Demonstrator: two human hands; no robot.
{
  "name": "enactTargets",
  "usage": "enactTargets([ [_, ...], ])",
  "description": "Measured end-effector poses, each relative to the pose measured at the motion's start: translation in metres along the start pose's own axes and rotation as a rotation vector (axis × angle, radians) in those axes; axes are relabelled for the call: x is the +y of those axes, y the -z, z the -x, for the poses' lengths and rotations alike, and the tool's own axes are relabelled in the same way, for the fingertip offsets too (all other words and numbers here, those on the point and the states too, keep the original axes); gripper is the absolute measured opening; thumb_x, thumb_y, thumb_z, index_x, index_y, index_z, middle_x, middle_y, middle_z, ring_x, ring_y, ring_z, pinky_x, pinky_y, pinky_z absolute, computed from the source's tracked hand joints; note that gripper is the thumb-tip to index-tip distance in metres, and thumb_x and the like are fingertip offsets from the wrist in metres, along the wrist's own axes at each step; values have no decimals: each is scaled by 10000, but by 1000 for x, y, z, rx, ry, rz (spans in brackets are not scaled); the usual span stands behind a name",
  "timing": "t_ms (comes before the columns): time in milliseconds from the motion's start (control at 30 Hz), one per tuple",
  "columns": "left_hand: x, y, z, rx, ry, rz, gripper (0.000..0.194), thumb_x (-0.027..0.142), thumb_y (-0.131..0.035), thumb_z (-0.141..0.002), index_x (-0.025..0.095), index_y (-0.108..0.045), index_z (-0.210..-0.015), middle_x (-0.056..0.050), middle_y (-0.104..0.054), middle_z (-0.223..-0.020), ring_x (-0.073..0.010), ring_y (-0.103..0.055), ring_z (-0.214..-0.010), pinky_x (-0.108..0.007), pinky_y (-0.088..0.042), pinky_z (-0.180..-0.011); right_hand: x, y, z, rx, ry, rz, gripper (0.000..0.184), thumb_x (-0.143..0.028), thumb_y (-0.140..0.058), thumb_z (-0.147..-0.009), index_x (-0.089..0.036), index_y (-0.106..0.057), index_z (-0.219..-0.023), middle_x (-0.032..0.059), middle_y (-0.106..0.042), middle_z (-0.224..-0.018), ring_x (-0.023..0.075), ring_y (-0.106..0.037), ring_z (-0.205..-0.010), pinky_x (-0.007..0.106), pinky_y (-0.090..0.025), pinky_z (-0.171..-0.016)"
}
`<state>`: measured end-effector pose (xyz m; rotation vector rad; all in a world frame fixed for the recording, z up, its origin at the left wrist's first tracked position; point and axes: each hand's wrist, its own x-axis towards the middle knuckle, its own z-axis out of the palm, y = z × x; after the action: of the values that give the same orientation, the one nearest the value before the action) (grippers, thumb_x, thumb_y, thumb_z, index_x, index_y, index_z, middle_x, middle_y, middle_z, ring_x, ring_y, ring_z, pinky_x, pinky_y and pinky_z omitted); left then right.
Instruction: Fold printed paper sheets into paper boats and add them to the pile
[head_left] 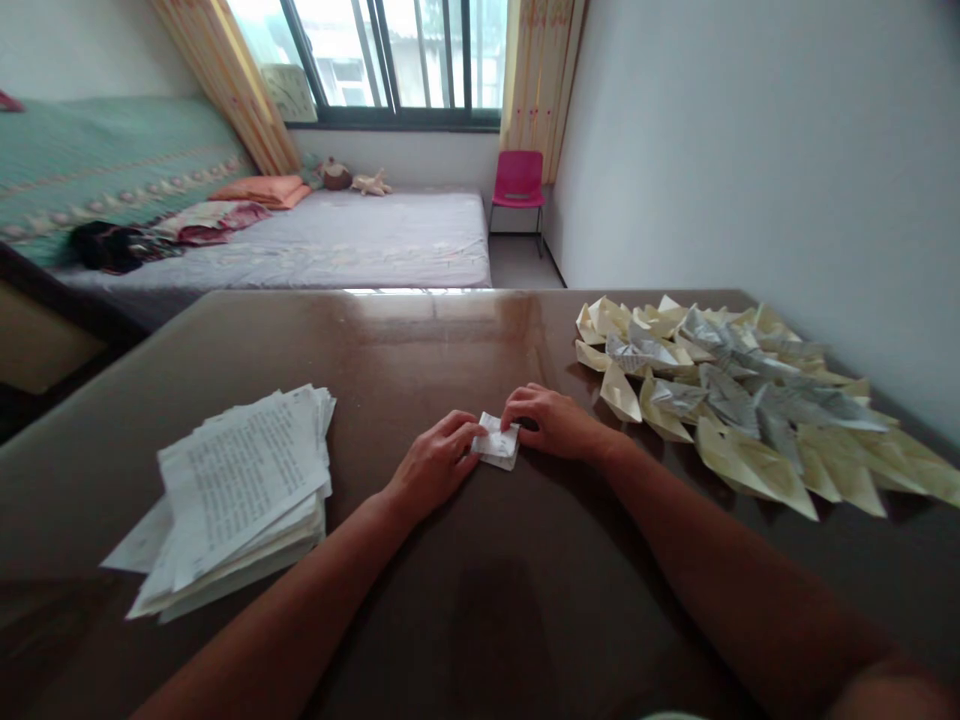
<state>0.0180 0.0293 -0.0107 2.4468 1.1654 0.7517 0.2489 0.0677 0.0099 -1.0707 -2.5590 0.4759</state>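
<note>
A small folded piece of paper (496,444), white with faint print, lies on the brown table between my hands. My left hand (435,462) pinches its left edge between thumb and fingers. At its upper right, my right hand (553,422) grips the edge, fingers curled over the top. Left of my arms is a stack of printed paper sheets (240,490), loosely piled with corners sticking out. Rows of folded paper boats (742,460), some cream and some grey with print, stand at the right.
The glossy brown table (420,370) reaches to a far edge before a bed (390,235). A pink chair (518,180) stands by the window, and a white wall (735,150) runs along the right. A dark-framed chair back (52,330) is at the far left.
</note>
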Motion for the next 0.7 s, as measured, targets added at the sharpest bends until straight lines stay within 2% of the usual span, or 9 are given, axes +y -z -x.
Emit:
enactTargets([
  [100, 3, 3, 0, -10, -71, -117, 163, 227, -498, -898, 226, -603, -1022, -43, -598, -1053, -153, -563, -888, -272, -477, -788, 1, 5, 1, -44, 9, 18, 214, -167, -614, -792, -279, -721, -939, 24, -643, -990, 182, -547, -956, 296, -409, -815],
  [200, 5, 6, 1, -71, -157, -233, 192, 236, -452, -934, 226, -642, -960, -47, -632, -1007, -178, -549, -924, -287, -482, -782, 2, 8, 1, -67, 5, 52, 240, -192, -615, -802, -309, -731, -977, 24, -649, -962, 183, -558, -941, 293, -416, -792],
  [400, 4, 8, 4, -107, -229, -246, 225, 218, -444, -941, 208, -637, -1056, -59, -651, -1041, -202, -539, -1018, -324, -497, -854, 4, 12, 2, -83, -16, 99, 230, -210, -612, -816, -325, -741, -968, 15, -672, -928, 181, -567, -909, 284, -417, -754],
  [500, 7, 9, 4, -130, -262, -258, 232, 200, -461, -932, 196, -623, -1097, -63, -646, -1078, -209, -539, -1045, -337, -499, -886, 2, 15, 2, -91, -30, 103, 260, -162, -592, -813, -320, -746, -950, 13, -683, -939, 178, -571, -904, 284, -421, -763],
  [567, 8, 10, 4, -133, -277, -267, 238, 187, -480, -922, 191, -615, -1117, -65, -645, -1102, -211, -542, -1046, -347, -504, -889, -3, 14, 0, -52, -45, 120, 293, -120, -556, -819, -298, -744, -957, 23, -690, -961, 181, -567, -926, 294, -422, -801],
  [633, 10, 10, 4, -122, -286, -278, 236, 180, -488, -917, 192, -618, -1113, -66, -648, -1106, -209, -551, -1035, -351, -512, -878, -9, 9, -2, -12, -24, 135, 335, -112, -507, -850, -273, -709, -1063, 34, -689, -1055, 189, -554, -1002, 314, -412, -873],
  [700, 10, 10, 3, -98, -302, -303, 226, 181, -480, -922, 190, -627, -1094, -69, -651, -1097, -205, -557, -1033, -351, -515, -878, -15, 1, -2, -35, 43, 135, 386, -157, -446, -905, -253, -606, -1243, 38, -637, -1224, 193, -511, -1142, 338, -378, -962],
])
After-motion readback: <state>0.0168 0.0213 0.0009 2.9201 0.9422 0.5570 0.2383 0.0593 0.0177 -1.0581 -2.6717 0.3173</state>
